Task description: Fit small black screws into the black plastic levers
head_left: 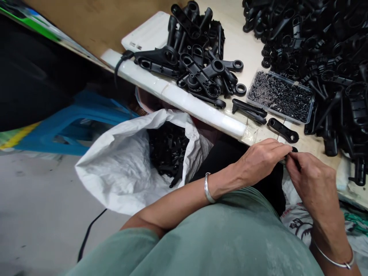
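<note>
My left hand (260,161) and my right hand (314,180) meet at the table's front edge, fingers closed around a small black plastic part (294,149). Most of that part is hidden by the fingers, so its shape cannot be made out. Just beyond the hands lies a flat black plastic arm (283,129) with a round hole at one end. Left of it rest slim black plastic pieces (249,111) side by side. Behind these is a clear plastic box (280,96) filled with tiny dark and silvery pieces.
A heap of black plastic arms (198,65) lies beside a white box (148,30). A bigger black heap (313,50) covers the right side. White padding (178,94) lines the table edge. Below are a white sack (120,165) holding black parts and a blue stool (71,119).
</note>
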Action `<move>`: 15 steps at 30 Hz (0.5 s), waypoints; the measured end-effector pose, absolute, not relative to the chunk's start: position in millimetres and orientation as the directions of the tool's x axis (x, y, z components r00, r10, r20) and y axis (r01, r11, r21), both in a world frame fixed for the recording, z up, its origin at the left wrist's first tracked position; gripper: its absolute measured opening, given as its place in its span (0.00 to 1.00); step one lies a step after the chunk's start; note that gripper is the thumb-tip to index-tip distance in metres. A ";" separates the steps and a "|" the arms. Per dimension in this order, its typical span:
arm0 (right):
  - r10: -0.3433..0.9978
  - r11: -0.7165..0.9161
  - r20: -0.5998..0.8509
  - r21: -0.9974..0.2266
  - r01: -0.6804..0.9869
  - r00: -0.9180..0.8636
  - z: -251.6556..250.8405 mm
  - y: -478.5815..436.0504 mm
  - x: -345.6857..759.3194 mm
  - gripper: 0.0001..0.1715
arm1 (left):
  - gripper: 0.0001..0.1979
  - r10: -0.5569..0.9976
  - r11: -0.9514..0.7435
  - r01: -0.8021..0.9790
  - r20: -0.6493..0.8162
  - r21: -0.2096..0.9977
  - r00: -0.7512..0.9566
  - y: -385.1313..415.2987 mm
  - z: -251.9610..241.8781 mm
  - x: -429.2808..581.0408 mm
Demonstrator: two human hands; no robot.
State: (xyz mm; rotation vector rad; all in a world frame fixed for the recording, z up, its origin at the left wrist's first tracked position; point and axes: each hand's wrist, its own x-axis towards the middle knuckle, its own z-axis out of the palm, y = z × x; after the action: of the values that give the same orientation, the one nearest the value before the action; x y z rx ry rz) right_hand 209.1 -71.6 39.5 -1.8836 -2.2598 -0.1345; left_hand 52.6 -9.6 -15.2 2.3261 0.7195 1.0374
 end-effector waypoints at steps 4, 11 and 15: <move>0.995 0.082 0.076 -0.330 0.940 -0.060 46.5 -66.2 218.1 0.17 | 0.09 0.652 -0.719 0.265 0.492 0.642 0.577 -9.9 -13.5 51.3; 0.995 -0.099 -0.042 -0.459 0.883 0.090 49.4 -58.6 223.3 0.18 | 0.09 0.641 -0.713 0.242 0.470 0.658 0.607 -9.5 -12.2 50.1; 0.998 -0.058 -0.003 -0.391 0.918 0.062 50.3 -59.4 217.1 0.16 | 0.10 0.642 -0.709 0.218 0.485 0.671 0.594 -8.9 -13.4 50.3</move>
State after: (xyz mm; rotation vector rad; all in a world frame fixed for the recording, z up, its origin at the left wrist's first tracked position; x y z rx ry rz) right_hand 217.1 -59.4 50.3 -2.0581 -1.9337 0.3975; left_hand 50.3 -8.9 -13.4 2.2626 0.6795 0.9960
